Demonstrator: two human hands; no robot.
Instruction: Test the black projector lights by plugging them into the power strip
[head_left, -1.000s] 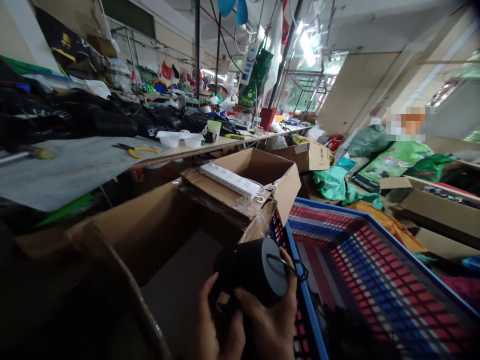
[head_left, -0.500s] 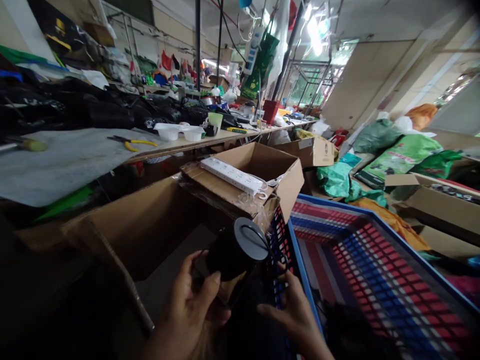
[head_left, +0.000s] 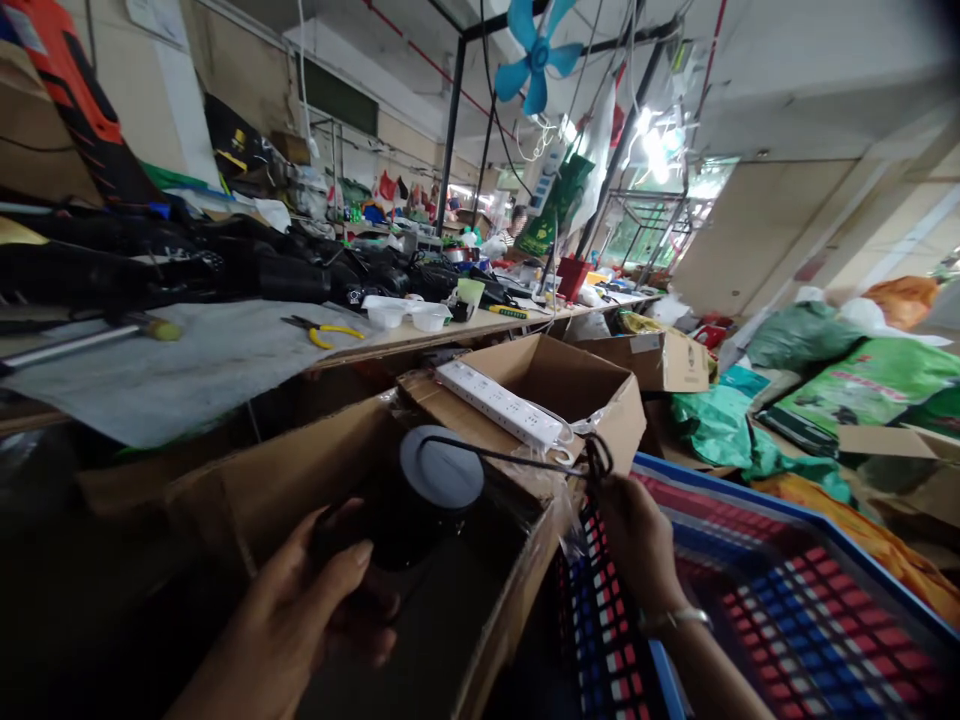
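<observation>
My left hand (head_left: 322, 590) is wrapped round a black cylindrical object (head_left: 442, 468) with a flat grey round end facing up, above an open cardboard box (head_left: 300, 460). A thin black cord (head_left: 510, 456) runs from the grey end to the right, pulled nearly straight. My right hand (head_left: 637, 540), with a bracelet at the wrist, is closed on the cord's looped end, near the blue basket's edge. The lower part of the cylinder is dark and partly hidden by my left fingers.
A white power strip (head_left: 501, 403) lies on a second cardboard box (head_left: 626, 395) ahead. To the right is a blue-rimmed basket (head_left: 780, 500) with a striped lining. Yellow-handled pliers (head_left: 330, 332) and white trays (head_left: 405, 312) rest on the workbench (head_left: 187, 350).
The view has shifted, and the cylinder is now further left with my left hand. My right hand has moved away from it to the upper right, drawing the cord out.
</observation>
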